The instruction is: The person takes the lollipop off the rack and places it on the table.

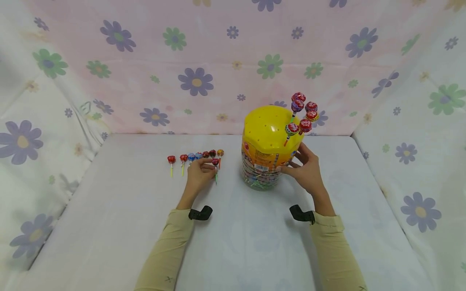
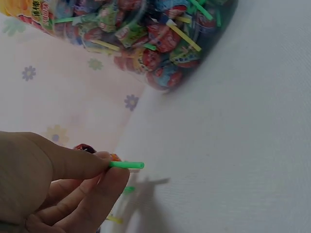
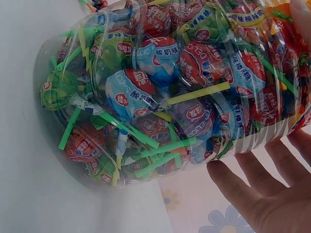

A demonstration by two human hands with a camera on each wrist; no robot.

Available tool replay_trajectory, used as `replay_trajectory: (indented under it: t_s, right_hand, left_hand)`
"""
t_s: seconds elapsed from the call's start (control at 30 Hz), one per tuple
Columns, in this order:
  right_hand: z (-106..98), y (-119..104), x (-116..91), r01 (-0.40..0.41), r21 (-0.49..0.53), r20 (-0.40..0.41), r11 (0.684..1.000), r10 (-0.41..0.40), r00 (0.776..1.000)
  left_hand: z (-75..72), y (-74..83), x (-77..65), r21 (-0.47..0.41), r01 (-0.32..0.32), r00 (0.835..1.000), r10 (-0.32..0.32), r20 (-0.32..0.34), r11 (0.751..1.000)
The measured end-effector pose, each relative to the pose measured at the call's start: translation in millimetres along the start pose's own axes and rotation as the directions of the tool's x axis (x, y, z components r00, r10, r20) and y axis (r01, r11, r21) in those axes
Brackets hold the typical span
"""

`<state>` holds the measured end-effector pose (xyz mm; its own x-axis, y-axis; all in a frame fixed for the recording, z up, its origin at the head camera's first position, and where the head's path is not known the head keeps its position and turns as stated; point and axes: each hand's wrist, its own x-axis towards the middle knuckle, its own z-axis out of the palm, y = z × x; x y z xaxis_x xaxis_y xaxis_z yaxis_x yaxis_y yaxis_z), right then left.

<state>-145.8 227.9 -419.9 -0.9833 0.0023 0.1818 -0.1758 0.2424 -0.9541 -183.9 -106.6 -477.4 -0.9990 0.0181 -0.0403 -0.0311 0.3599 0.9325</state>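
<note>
My left hand (image 1: 199,174) pinches a lollipop (image 1: 215,162) with a dark red wrapper, just above the table. Its green stick (image 2: 127,165) points out from between thumb and fingertips in the left wrist view. My right hand (image 1: 308,169) grips the right side of a clear plastic jar (image 1: 260,178) with a yellow lid (image 1: 267,125); the thumb is in front and the fingers reach behind. Wrapped lollipops (image 3: 129,92) with green and yellow sticks fill the jar. Several lollipops (image 1: 305,125) stand upright in the lid's right edge.
A row of lollipops (image 1: 171,160) lies on the white table (image 1: 240,242), beyond and left of my left hand. Flowered cloth (image 1: 218,48) hangs behind the table and along both sides.
</note>
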Motion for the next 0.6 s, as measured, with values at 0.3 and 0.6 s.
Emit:
replay_trajectory:
  t_s: [0.3,0.6]
  right_hand:
    - [0,0,0,-0.002,0.002,0.000,1.000,0.002,1.000]
    - [0,1,0,-0.004,-0.001,0.001,1.000,0.004,1.000]
  left_hand:
    - [10.2,-6.8,0.4,0.070,0.015,0.999,-0.012,-0.036,0.997]
    - [15.2,-8.5,1.5,0.119,-0.054,0.997,0.059,-0.039,0.991]
